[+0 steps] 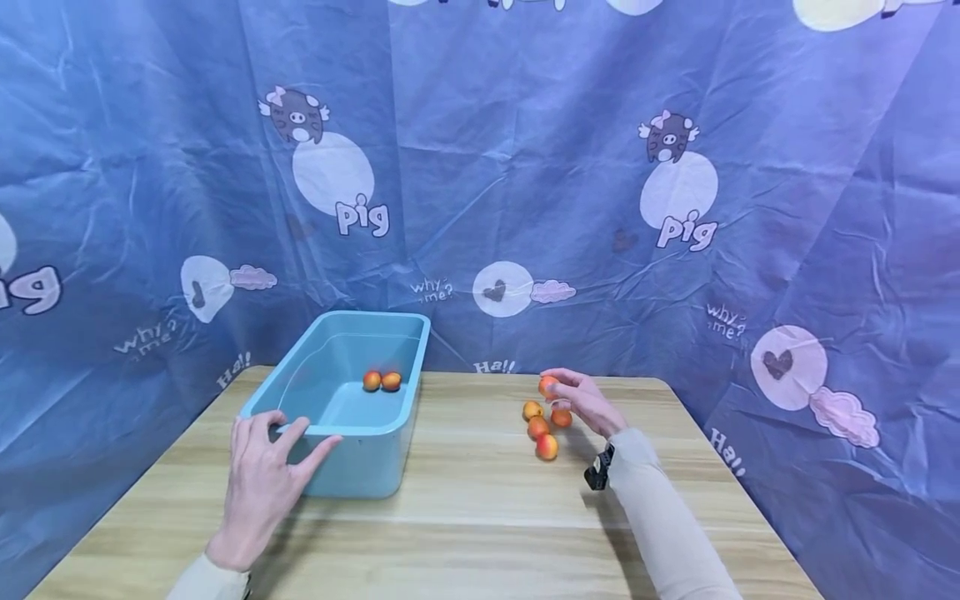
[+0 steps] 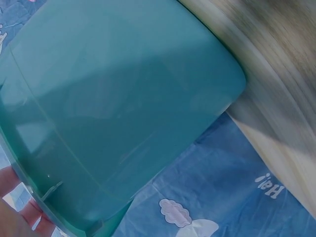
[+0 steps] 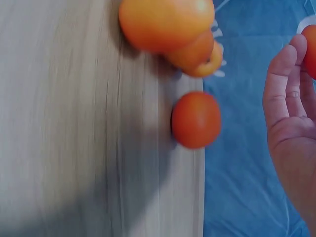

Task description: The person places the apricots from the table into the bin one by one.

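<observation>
My left hand (image 1: 258,475) grips the near rim of a light blue plastic bin (image 1: 356,462), with fingers over the edge and the thumb along the outside. In the left wrist view, fingertips (image 2: 33,212) show at the bin's rim. Two small orange-red fruits (image 1: 382,381) lie inside the bin. My right hand (image 1: 592,406) pinches a round orange-red fruit (image 1: 548,386) between thumb and fingers, raised above the table. Below and beside that hand sits a small cluster of similar fruits (image 1: 537,427), some more yellow, others redder. One red-orange fruit (image 3: 196,120) stands a little apart from them.
Both the bin and the fruit cluster rest on a wood-grain table (image 1: 480,517), the bin at left and the cluster right of centre. A blue cloth (image 1: 465,167) printed with pigs hangs behind and along the sides of the table.
</observation>
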`<state>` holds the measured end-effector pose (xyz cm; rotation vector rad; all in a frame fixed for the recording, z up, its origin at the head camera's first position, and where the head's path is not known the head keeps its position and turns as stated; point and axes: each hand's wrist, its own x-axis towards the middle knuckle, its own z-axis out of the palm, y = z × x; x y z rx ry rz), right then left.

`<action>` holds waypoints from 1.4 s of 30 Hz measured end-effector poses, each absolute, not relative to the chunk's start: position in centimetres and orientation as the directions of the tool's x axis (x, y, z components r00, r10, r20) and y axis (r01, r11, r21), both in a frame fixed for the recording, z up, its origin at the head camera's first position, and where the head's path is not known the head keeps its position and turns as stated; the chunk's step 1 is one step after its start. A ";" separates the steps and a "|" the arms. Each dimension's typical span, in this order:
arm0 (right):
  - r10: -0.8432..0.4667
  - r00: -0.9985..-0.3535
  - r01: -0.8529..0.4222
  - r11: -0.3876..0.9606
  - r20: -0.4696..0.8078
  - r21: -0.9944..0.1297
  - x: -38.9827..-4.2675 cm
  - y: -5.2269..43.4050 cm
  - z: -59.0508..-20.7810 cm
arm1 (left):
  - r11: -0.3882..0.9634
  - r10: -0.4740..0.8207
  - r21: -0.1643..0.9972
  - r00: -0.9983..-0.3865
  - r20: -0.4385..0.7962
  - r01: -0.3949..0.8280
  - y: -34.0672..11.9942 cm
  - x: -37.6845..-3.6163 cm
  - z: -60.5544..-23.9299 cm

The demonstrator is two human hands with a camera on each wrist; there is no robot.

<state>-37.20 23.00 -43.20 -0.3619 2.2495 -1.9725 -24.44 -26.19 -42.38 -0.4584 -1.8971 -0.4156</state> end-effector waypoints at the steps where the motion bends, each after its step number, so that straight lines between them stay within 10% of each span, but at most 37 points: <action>1: -0.267 -0.961 -0.101 0.119 0.066 -0.988 -37.3 22.6 -43.2 | 0.864 0.117 0.071 -0.336 0.935 0.499 -26.2 -24.4 -42.4; 42: -0.450 -0.881 -0.209 0.092 0.147 -0.974 -40.1 11.7 -38.6 | 0.869 0.138 0.061 -0.359 0.923 0.491 -26.0 -24.5 -42.2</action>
